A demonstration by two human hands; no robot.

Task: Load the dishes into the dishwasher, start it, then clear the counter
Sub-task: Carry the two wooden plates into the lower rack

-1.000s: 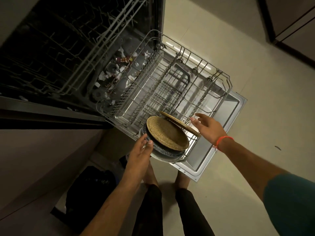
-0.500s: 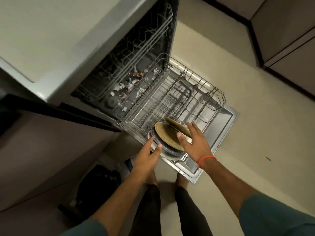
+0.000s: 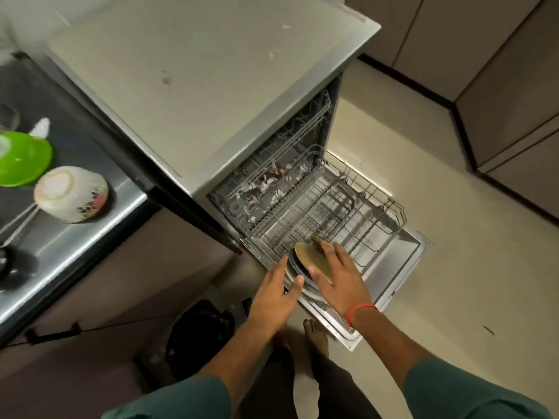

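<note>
Both hands on the plates (image 3: 313, 261) at the near corner of the pulled-out lower rack (image 3: 348, 207): left hand (image 3: 279, 293) flat against their edge, fingers straight, right hand (image 3: 338, 275) spread over the tan face. Left of the left hand, the steel counter (image 3: 75, 234) carries an upturned floral bowl (image 3: 71, 193) and a green bowl (image 3: 22, 158); pale floor (image 3: 453, 282) lies beyond the right hand.

Home kitchen, open dishwasher (image 3: 302, 189), steel counter (image 3: 75, 237), bowls, cabinets (image 3: 484, 71)
</note>
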